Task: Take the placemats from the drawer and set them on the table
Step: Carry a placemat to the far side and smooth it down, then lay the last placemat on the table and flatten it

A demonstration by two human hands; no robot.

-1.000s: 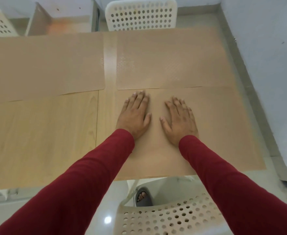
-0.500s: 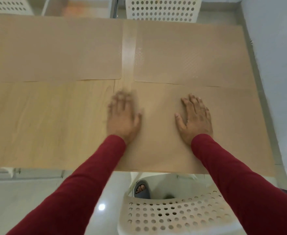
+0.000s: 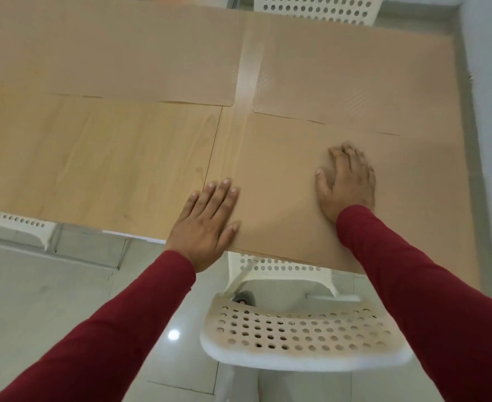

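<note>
Standing nearest, a white perforated plastic chair sits tucked under the light wooden table. No writing or label shows anywhere. On the table's near right part lies a tan rectangular placemat, long axis running left to right, its near edge at the table's edge. The left hand lies flat, fingers spread, at its left edge; the right hand presses flat on its middle, gripping nothing. Beyond lie a far right placemat and a far left placemat, long axes likewise.

Three placemats lie on the table, apparently flat.
</note>
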